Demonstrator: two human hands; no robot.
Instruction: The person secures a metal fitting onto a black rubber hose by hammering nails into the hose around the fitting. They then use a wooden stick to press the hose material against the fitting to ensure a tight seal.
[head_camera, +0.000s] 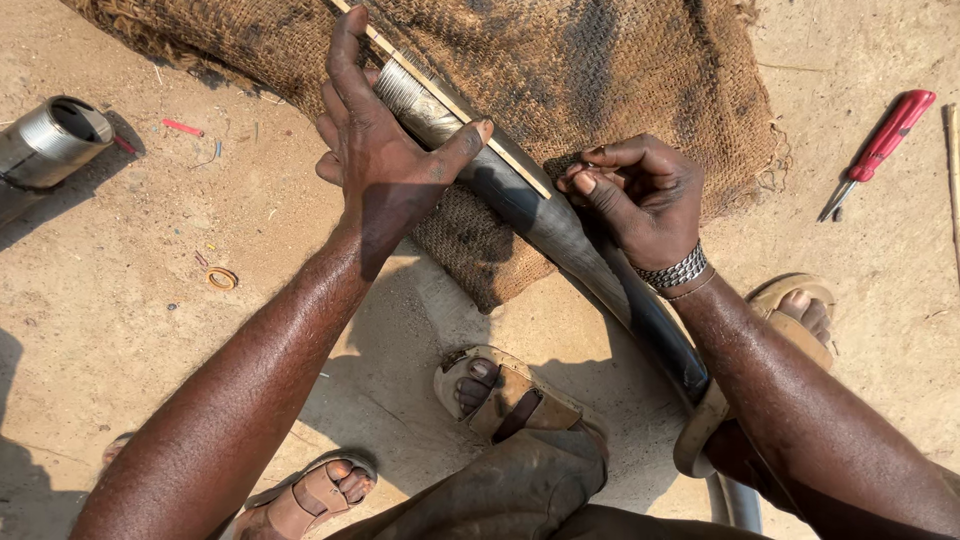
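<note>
A smooth black pipe (560, 235) with a threaded metal end is laid across coarse burlap sacking (600, 70). It is clamped near the threads by the left hand (385, 150), a thin wooden stick (450, 105) pressed along it. Beside the pipe's middle, the right hand (640, 195) is pinched shut on the stick's lower end.

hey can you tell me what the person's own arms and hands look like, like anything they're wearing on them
Both forearms are bare, with no sleeves or gloves in view. The right hand has a wide silver-coloured metal link band at the wrist, with a thin plain bangle just behind it. The left hand and its wrist carry nothing.
</note>
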